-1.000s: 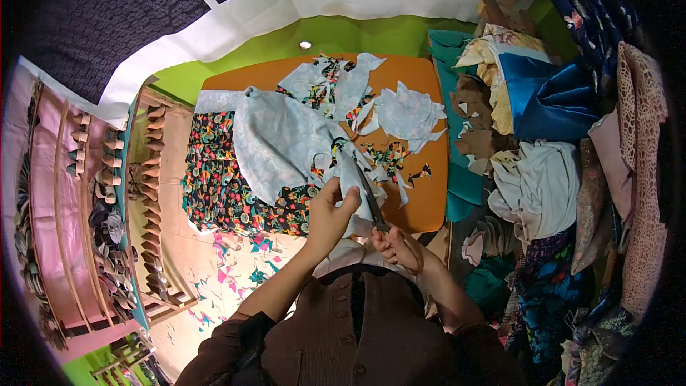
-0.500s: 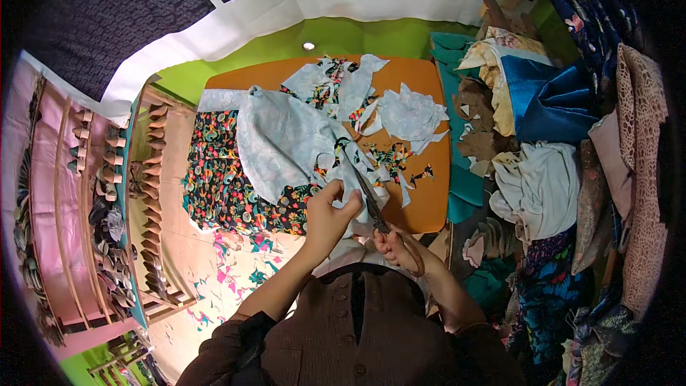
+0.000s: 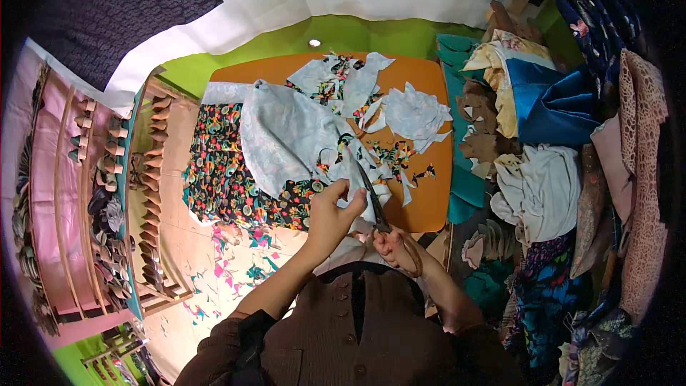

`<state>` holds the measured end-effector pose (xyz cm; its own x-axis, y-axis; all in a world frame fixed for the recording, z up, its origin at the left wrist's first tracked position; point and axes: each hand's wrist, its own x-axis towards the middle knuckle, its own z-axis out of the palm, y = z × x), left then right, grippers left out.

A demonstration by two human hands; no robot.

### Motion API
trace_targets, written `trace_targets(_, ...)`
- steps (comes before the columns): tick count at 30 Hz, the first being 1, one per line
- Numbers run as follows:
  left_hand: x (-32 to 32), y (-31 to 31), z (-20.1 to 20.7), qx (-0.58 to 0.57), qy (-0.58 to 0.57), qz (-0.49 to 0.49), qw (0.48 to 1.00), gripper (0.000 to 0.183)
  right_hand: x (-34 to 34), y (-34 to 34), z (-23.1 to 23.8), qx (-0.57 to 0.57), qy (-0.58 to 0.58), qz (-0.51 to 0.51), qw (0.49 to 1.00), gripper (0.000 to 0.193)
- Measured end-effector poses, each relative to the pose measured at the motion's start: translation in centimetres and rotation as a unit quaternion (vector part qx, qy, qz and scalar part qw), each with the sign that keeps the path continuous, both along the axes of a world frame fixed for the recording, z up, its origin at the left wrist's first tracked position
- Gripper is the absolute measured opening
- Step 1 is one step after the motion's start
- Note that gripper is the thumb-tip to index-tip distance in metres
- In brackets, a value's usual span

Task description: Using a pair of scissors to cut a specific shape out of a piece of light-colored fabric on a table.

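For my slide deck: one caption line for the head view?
Left hand holds floral fabric while right hand cuts it with scissors over an orange table.

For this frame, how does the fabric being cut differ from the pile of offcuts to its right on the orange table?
The floral fabric is one large sheet, spread out and hanging off the table's left edge; the offcuts are small, crumpled scraps lying loose. The left hand grips the fabric at its edge while the right hand works scissors into it; no hand touches the offcuts. Both show the pale back and the colourful flower print, and both rest on the orange table.
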<state>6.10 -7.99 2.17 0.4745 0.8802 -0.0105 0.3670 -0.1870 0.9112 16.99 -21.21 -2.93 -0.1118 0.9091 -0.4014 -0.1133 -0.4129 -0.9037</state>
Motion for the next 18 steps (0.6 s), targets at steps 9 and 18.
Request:
trace_targets(9,0.4,-0.4,-0.4,-0.162,-0.092,-0.023,0.982,0.021,0.3,-0.1,0.5,-0.044,0.153,-0.046,0.986,0.062)
trace_targets(18,-0.4,0.3,-3.4,-0.194,-0.106,-0.03,0.975,0.021,0.1,0.1,0.4,0.084,-0.03,-0.125,0.988,0.048)
